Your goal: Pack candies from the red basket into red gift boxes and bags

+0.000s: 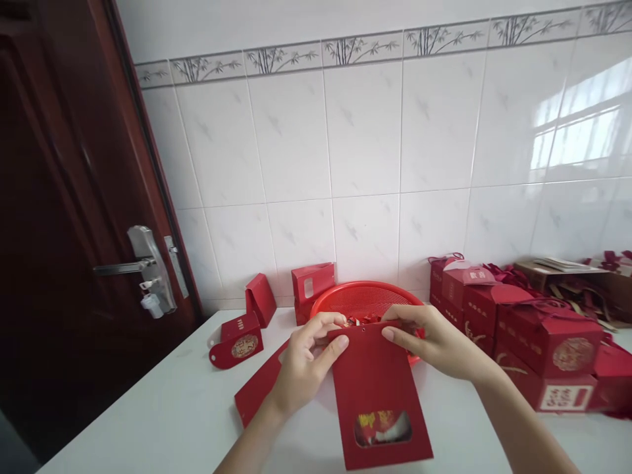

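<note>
Between both hands a flat-faced red paper gift box [375, 375] hangs upright, with a clear window near its bottom showing red and white wrapped contents. My left hand [309, 355] pinches its top left corner, thumb in front. At the top right corner my right hand [427, 336] grips it the same way, the fingers behind the edge. A small hole shows at the middle of the top edge. Just behind stands a red plastic basket [368, 296] with small wrapped pieces inside, partly covered by the box and hands. Under my left forearm lies another red box [261, 388].
On the white table [162, 408], several small red boxes stand back left, among them one with a round gold emblem [244, 345]. Stacked red gift boxes [548, 342] fill the right side, near a cardboard box [557, 276] of ribbons. A tiled wall closes the back; a dark door [64, 164] is left.
</note>
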Demonstrator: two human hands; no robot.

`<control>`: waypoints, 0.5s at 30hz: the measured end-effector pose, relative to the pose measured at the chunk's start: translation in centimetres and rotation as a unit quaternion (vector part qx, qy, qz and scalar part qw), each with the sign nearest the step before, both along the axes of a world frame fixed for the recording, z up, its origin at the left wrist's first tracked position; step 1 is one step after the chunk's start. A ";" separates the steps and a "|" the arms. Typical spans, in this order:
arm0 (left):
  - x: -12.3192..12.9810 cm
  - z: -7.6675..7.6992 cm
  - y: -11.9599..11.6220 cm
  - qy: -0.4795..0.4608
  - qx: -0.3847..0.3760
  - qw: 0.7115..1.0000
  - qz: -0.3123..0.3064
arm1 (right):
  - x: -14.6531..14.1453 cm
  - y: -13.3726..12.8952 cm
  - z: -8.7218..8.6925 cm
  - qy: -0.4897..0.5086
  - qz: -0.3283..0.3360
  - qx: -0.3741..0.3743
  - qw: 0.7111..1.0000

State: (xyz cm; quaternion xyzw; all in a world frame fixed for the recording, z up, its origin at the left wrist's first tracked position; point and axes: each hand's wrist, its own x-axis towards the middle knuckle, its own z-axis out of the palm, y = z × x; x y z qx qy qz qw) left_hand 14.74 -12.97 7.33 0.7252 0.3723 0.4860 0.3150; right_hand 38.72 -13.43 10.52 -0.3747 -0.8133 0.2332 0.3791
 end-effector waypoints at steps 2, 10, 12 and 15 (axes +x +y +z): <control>0.2 -0.1 -0.1 0.006 0.006 1.000 -0.003 | 0.4 -0.4 0.4 -0.019 -0.001 0.012 1.000; 0.2 -1.7 2.8 0.052 -0.022 0.997 -0.060 | 6.8 -5.3 0.6 0.003 -0.189 0.046 0.981; 0.2 -2.6 4.0 0.100 -0.026 0.994 -0.045 | 9.4 -7.9 0.3 0.051 -0.284 0.046 0.956; 0.3 -4.0 5.2 0.187 -0.052 0.979 -0.060 | 12.8 -12.0 -0.4 0.127 -0.480 0.041 0.867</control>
